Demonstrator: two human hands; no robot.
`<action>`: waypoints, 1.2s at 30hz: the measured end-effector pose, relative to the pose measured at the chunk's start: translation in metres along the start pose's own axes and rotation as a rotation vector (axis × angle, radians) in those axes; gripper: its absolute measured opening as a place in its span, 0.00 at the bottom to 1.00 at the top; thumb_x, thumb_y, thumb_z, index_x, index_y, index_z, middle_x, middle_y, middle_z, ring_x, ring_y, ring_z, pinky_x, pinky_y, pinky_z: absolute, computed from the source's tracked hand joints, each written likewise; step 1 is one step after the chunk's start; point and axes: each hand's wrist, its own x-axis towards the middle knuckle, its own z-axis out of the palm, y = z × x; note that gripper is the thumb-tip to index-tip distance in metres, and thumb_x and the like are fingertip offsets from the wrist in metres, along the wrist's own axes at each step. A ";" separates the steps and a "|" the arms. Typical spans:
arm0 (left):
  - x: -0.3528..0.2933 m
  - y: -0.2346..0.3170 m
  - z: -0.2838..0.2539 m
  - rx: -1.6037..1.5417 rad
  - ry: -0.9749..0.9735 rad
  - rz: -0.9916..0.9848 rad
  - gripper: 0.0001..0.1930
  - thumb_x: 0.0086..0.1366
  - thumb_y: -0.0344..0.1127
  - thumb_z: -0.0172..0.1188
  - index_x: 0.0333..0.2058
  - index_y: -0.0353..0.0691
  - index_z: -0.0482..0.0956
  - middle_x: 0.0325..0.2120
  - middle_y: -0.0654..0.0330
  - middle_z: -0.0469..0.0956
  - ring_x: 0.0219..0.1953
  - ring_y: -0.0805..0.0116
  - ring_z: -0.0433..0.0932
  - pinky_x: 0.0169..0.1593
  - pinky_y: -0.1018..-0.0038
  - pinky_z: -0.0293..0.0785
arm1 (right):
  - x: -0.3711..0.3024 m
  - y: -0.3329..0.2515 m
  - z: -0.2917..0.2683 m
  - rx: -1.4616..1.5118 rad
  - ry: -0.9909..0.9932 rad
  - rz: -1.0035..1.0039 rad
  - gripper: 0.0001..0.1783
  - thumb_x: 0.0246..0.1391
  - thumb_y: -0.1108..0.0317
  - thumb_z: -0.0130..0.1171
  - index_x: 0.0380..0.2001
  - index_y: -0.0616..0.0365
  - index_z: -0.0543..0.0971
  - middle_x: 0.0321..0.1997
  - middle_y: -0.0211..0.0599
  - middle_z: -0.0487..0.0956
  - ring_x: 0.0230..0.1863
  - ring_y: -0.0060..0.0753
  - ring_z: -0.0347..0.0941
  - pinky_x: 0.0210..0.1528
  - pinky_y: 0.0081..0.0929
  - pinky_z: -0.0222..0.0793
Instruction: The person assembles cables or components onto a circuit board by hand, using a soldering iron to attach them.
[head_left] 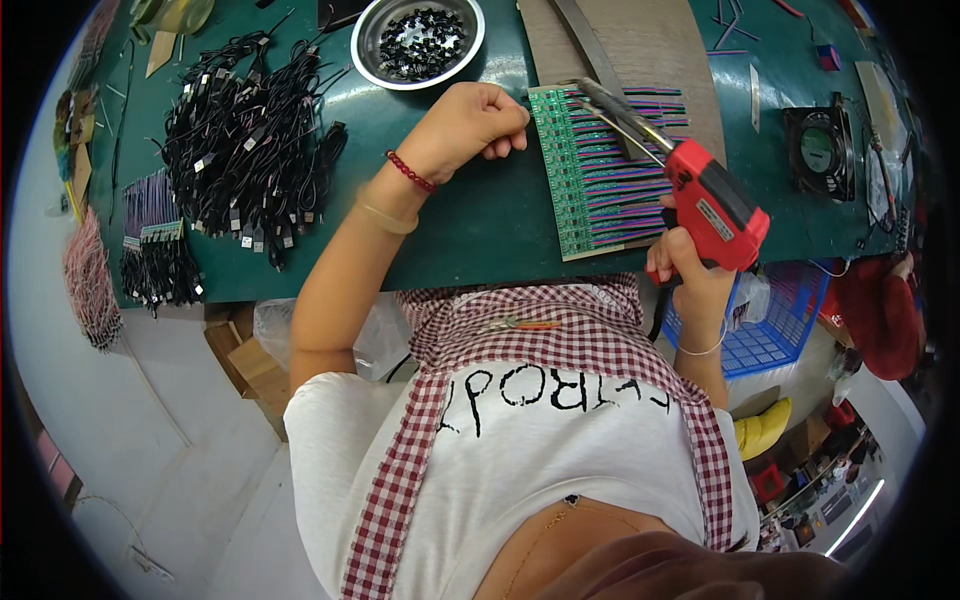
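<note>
My right hand (692,268) is wrapped round the handle of a red and black soldering gun (718,205). Its metal nose reaches up and left over a panel of green circuit boards (560,185). Rows of thin coloured wires (630,190) run rightward from these boards. My left hand (478,118) is closed in a pinch just left of the panel's upper edge, and whatever its fingertips may hold is too small to make out. A grey metal bar (590,45) lies across the wires, partly behind the soldering gun. Brown board (675,45) lies underneath.
A steel bowl (357,52) of small black parts stands beyond my left hand. Black cables (245,140) are heaped on the left of the green table (450,245), beside wired boards (160,235). A black fan (818,150) sits right; a blue basket (765,345) is below the edge.
</note>
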 end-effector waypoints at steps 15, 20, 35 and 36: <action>0.020 -0.001 -0.012 0.065 -0.107 -0.051 0.08 0.58 0.33 0.56 0.22 0.39 0.71 0.17 0.65 0.74 0.16 0.83 0.68 0.20 0.87 0.63 | -0.011 0.020 -0.001 -0.173 0.037 0.033 0.16 0.52 0.77 0.55 0.44 0.72 0.71 0.17 0.29 0.68 0.17 0.20 0.63 0.23 0.20 0.62; 0.022 0.002 -0.012 0.094 -0.120 -0.060 0.08 0.58 0.33 0.56 0.21 0.39 0.70 0.17 0.65 0.73 0.16 0.83 0.67 0.20 0.87 0.63 | -0.011 0.033 -0.008 -0.257 0.023 -0.074 0.16 0.51 0.77 0.56 0.44 0.72 0.71 0.18 0.29 0.69 0.17 0.19 0.64 0.22 0.18 0.62; 0.021 0.002 -0.012 0.066 -0.123 -0.046 0.08 0.57 0.32 0.56 0.21 0.38 0.70 0.16 0.64 0.73 0.16 0.82 0.66 0.20 0.87 0.62 | -0.010 0.032 -0.005 -0.314 -0.004 -0.136 0.07 0.49 0.77 0.58 0.32 0.66 0.73 0.18 0.30 0.71 0.17 0.19 0.66 0.20 0.17 0.61; 0.021 0.002 -0.012 0.066 -0.123 -0.046 0.08 0.57 0.32 0.56 0.21 0.38 0.70 0.16 0.64 0.73 0.16 0.82 0.66 0.20 0.87 0.62 | -0.011 0.034 -0.007 -0.328 -0.012 -0.157 0.07 0.49 0.77 0.58 0.33 0.66 0.74 0.18 0.30 0.71 0.17 0.19 0.66 0.20 0.17 0.61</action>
